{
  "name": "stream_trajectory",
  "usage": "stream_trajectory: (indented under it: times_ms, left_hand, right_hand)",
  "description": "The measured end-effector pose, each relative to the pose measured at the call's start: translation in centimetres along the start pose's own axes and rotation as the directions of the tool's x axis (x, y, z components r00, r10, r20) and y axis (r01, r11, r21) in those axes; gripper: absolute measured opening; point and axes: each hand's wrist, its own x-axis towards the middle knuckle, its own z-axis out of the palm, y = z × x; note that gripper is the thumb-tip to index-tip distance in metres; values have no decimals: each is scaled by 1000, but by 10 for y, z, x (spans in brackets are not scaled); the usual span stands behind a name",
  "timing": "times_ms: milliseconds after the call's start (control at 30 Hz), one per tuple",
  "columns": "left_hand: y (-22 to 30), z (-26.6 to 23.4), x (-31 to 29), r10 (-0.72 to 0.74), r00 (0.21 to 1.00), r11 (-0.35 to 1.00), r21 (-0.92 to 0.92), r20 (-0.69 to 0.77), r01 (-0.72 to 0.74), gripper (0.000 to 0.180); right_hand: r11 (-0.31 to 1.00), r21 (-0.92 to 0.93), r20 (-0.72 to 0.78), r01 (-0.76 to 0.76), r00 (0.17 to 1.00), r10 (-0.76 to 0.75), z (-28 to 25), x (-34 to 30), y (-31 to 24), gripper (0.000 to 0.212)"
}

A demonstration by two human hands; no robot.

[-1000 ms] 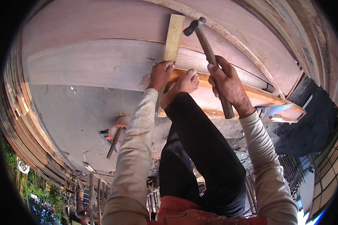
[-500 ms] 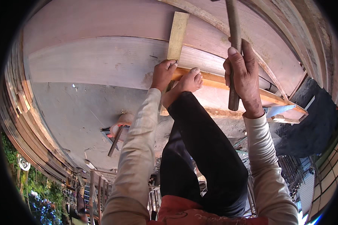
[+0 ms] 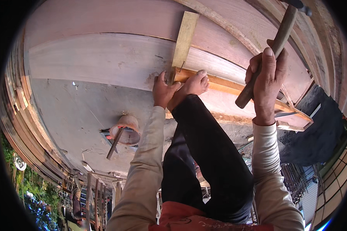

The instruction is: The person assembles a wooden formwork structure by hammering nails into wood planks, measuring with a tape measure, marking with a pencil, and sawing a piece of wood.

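My right hand (image 3: 266, 82) grips the wooden handle of a hammer (image 3: 272, 50), raised up and to the right; its head is cut off by the picture's rim. My left hand (image 3: 162, 89) presses down where a pale yellow strip (image 3: 184, 40) crosses a long orange-brown wooden batten (image 3: 235, 86). Its fingers pinch something small there, too small to make out. My bare foot (image 3: 192, 85) rests on the batten just right of that hand, the dark trouser leg (image 3: 208, 154) running back toward me.
Wide pinkish boards (image 3: 104, 54) lie under the strip. A grey concrete floor (image 3: 77, 115) holds a small round tin (image 3: 124, 130) with a stick across it. More planks stack along the right side (image 3: 327, 57). A dark cloth (image 3: 320, 127) lies at the right.
The hammer was down near the strip a second ago; my right hand has swung it up and to the right. My left hand and foot stay put.
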Motion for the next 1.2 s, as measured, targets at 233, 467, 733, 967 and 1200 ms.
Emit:
stream_trajectory:
  times_ms: [233, 467, 733, 967, 1200]
  left_hand:
    - [-18, 28, 31, -194, 959, 947, 294, 206, 129, 52]
    - [6, 28, 23, -217, 945, 944, 297, 243, 141, 58]
    - [-11, 20, 14, -211, 953, 944, 299, 215, 142, 62]
    - [9, 33, 23, -201, 949, 958, 250, 243, 139, 47]
    - [-19, 22, 15, -166, 975, 960, 250, 146, 126, 52]
  right_hand:
    - [724, -556, 544, -408, 481, 688, 4, -16, 48, 32]
    - [990, 25, -61, 142, 988, -140, 7, -1, 4, 22]
    - [837, -448, 490, -314, 697, 523, -20, -28, 19, 27]
    - [744, -652, 443, -150, 721, 533, 6, -38, 87, 30]
    - [935, -229, 309, -272, 890, 335, -11, -16, -8, 28]
